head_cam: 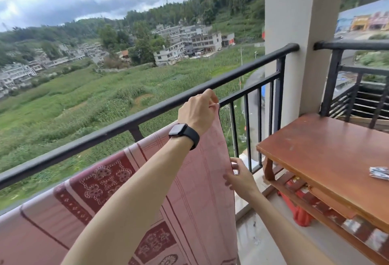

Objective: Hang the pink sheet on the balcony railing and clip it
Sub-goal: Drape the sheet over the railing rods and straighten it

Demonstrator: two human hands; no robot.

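Hanging in progress, seemingly: pinching the pink sheet (200, 180) by its top corner with the left hand (197, 113) at the railing (147, 115), gripping its side edge with the right hand (240, 177) below the railing. Next, likely needing 1 hand freed for the clips (380, 173) right of the railing.

No text, number or brand can be read anywhere. The wide picture board (364, 19) past the pale square pillar (294, 33) shows coloured shopfronts whose signs are too blurred to make out. The black square smartwatch (179, 130) has a dark face. The small pale clip-like pieces (380, 173) on the reddish-brown wooden table (326, 149) bear dark marks too small to read
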